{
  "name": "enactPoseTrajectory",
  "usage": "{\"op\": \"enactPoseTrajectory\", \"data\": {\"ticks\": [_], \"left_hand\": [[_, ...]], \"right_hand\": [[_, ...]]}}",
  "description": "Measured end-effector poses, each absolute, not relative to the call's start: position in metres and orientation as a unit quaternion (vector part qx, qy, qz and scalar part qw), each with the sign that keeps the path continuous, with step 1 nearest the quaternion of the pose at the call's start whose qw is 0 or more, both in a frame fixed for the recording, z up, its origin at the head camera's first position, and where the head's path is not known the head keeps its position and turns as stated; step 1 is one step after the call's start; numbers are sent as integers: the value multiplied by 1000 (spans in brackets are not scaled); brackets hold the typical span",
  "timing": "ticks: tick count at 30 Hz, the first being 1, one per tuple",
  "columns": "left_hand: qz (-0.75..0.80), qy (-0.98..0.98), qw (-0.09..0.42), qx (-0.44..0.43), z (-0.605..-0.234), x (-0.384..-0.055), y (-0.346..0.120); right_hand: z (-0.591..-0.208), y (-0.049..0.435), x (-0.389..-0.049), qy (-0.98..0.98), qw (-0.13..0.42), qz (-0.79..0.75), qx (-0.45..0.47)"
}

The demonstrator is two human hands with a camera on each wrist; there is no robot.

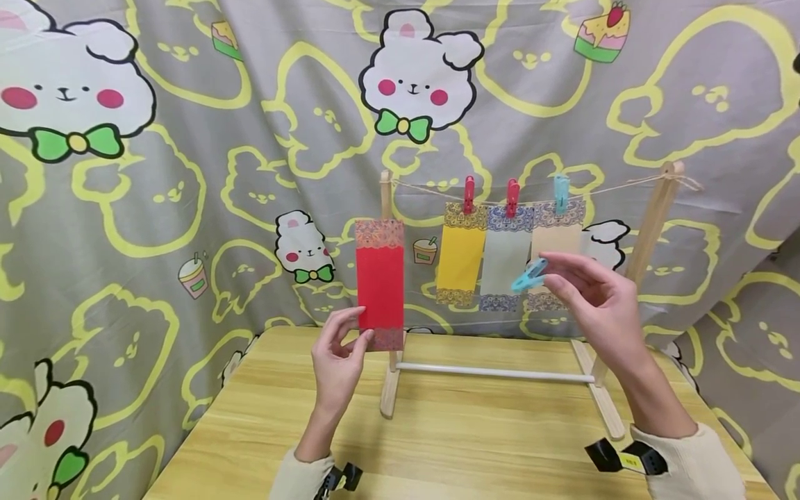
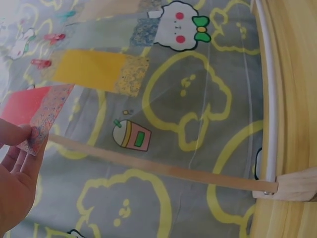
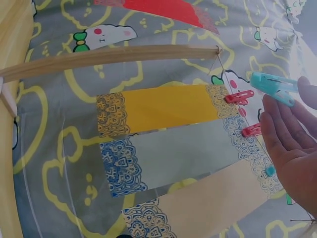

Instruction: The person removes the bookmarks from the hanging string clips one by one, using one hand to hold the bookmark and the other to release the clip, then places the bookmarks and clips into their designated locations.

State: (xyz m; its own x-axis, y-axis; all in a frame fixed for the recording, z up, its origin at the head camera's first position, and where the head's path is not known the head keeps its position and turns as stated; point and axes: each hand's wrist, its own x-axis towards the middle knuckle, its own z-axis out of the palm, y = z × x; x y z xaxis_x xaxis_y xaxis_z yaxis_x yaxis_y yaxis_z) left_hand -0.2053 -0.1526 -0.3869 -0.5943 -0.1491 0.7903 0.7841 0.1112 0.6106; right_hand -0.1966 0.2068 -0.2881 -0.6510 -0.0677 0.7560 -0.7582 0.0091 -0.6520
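My left hand (image 1: pixel 337 347) pinches the lower edge of a red paper card (image 1: pixel 380 285) with patterned ends, holding it upright in front of the stand's left post. In the left wrist view, thumb and fingers grip the card's (image 2: pixel 29 109) patterned end. Between thumb and fingertips of my right hand (image 1: pixel 600 298) is a light blue clothespin (image 1: pixel 530 275), in front of the hanging cards. Yellow (image 1: pixel 461 255), pale grey (image 1: pixel 505 260) and beige (image 1: pixel 553 239) cards hang from a string (image 1: pixel 425 189), the first two by red clothespins (image 1: pixel 469 195), the beige by a blue clothespin (image 1: pixel 561 194).
The string runs between the left post (image 1: pixel 385 198) and right post (image 1: pixel 653 222) of a wooden stand. A white rod (image 1: pixel 494 373) joins its feet on the wooden table (image 1: pixel 487 423). A patterned cloth (image 1: pixel 250 83) hangs behind.
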Motion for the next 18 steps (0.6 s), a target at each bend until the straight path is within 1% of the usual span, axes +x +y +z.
{"op": "enactPoseTrajectory", "data": {"ticks": [8,11,15,18], "left_hand": [[-622,-639,382,-243,-387,-203,-159],[-623,-638,384,-239,-388,-202,-161],[-625,-641,377,-239,-389,-200,-163],[-629,-639,373,-238,-390,-199,-165]], "right_hand": [[-295,212,-185,-649,282,640,301],[-298,215,-181,-660,286,635,282],[-304,219,-176,-682,299,618,253],[-311,222,-173,-671,296,629,256]]}}
